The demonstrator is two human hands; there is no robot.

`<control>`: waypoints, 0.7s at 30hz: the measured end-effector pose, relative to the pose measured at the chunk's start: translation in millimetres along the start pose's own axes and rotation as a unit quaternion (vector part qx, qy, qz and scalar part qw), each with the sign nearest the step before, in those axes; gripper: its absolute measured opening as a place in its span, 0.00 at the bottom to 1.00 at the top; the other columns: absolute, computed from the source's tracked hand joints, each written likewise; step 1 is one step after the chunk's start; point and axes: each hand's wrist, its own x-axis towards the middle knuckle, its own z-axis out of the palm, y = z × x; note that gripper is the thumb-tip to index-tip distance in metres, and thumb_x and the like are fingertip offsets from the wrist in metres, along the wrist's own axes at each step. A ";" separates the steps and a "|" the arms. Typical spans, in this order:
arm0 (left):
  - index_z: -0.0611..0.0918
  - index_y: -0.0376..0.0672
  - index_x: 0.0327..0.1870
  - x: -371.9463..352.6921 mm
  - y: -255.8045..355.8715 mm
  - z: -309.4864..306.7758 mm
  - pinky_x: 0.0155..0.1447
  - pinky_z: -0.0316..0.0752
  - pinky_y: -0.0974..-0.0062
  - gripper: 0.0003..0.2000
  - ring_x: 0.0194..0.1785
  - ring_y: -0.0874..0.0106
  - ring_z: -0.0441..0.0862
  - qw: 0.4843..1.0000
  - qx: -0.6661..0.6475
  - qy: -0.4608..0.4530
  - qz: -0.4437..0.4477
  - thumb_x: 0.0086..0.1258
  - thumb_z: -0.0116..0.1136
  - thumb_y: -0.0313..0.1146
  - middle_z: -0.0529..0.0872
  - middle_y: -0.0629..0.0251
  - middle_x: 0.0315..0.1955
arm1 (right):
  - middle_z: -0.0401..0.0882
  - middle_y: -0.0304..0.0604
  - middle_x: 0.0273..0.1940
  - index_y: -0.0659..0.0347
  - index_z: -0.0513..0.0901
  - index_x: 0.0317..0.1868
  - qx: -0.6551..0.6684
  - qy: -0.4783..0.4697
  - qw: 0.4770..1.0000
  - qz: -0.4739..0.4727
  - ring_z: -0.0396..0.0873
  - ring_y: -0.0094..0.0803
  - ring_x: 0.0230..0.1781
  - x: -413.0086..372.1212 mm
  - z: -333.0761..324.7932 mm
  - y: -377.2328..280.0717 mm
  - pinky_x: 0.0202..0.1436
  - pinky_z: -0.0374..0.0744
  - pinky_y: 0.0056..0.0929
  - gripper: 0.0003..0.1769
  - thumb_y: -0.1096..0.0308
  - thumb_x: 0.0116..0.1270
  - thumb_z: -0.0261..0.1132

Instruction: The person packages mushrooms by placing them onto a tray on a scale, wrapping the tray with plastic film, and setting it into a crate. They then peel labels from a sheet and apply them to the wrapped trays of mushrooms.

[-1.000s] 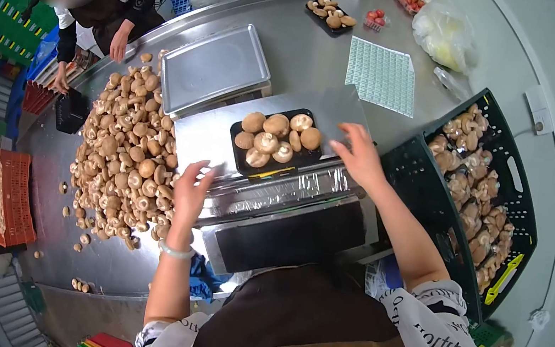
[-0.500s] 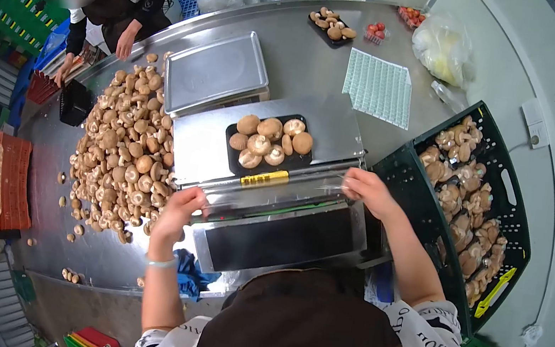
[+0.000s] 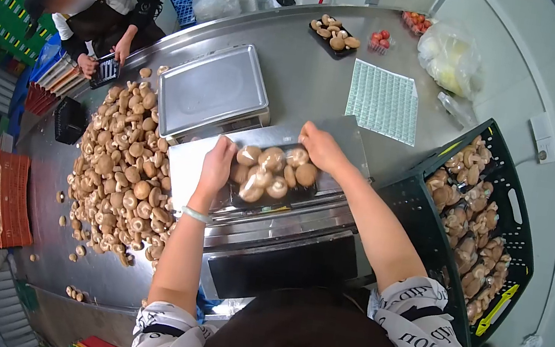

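A black tray (image 3: 243, 196) of brown mushrooms (image 3: 268, 171) sits on the metal top of a wrapping machine (image 3: 361, 143). Clear plastic film (image 3: 275, 191) stretches over the mushrooms and shines in the light. At the tray's left end, my left hand (image 3: 216, 164) is closed with the film's edge between its fingers. My right hand (image 3: 321, 148) pinches the film's other side, beyond the tray's far right corner. The film itself is hard to see near the fingertips. On the machine's near side lies a dark flat plate (image 3: 281, 266).
Loose mushrooms (image 3: 123, 172) are heaped at left. Behind the machine stands a scale (image 3: 214, 92), with a label sheet (image 3: 383, 102) and another mushroom tray (image 3: 334, 37) farther back. A dark crate (image 3: 509, 230) of wrapped mushrooms is at right. A co-worker (image 3: 112, 5) handles a black tray.
Both my hands have moved away from my body, from the machine's near edge to the tray's far side, drawing film over the mushrooms. The co-worker has lifted a black tray.
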 end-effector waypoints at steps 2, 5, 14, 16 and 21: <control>0.74 0.38 0.43 -4.4 -0.5 -4.4 0.49 0.73 0.74 0.06 0.41 0.71 0.79 0.992 -0.091 -0.077 -0.034 0.76 0.51 0.31 0.81 0.59 0.33 | 0.81 0.53 0.36 0.66 0.71 0.46 0.067 -0.060 0.996 0.008 0.81 0.46 0.39 -7.2 2.3 2.1 0.47 0.76 0.41 0.16 0.60 0.71 0.60; 0.77 0.37 0.51 -20.7 3.6 -13.2 0.54 0.72 0.80 0.09 0.47 0.78 0.77 0.936 -0.283 -0.176 -0.111 0.76 0.52 0.29 0.82 0.67 0.42 | 0.80 0.53 0.36 0.67 0.74 0.45 0.155 -0.111 0.982 -0.008 0.79 0.49 0.40 -27.2 -4.5 -1.9 0.47 0.75 0.41 0.19 0.57 0.69 0.62; 0.77 0.31 0.33 -95.3 31.2 -15.0 0.38 0.68 0.65 0.20 0.29 0.58 0.71 0.999 -0.032 -0.038 -0.010 0.78 0.46 0.41 0.75 0.49 0.24 | 0.78 0.53 0.28 0.67 0.78 0.38 0.070 -0.020 0.995 -0.070 0.77 0.49 0.31 -96.6 6.9 -12.4 0.37 0.73 0.41 0.20 0.54 0.72 0.59; 0.75 0.31 0.30 -109.4 64.9 -26.9 0.34 0.66 0.65 0.20 0.25 0.60 0.67 0.998 -0.054 0.020 0.014 0.78 0.46 0.40 0.72 0.52 0.19 | 0.76 0.52 0.24 0.68 0.76 0.35 0.133 0.005 0.988 -0.081 0.75 0.45 0.27 -113.6 -8.4 -40.1 0.33 0.71 0.40 0.21 0.54 0.73 0.58; 0.73 0.32 0.25 -158.7 112.9 -59.2 0.27 0.57 0.74 0.20 0.24 0.80 0.59 0.994 -0.094 -0.013 -0.046 0.79 0.47 0.37 0.65 0.70 0.16 | 0.76 0.40 0.24 0.64 0.78 0.36 0.164 -0.053 0.985 -0.015 0.73 0.23 0.27 -167.0 -46.2 -89.7 0.33 0.73 0.27 0.17 0.57 0.74 0.58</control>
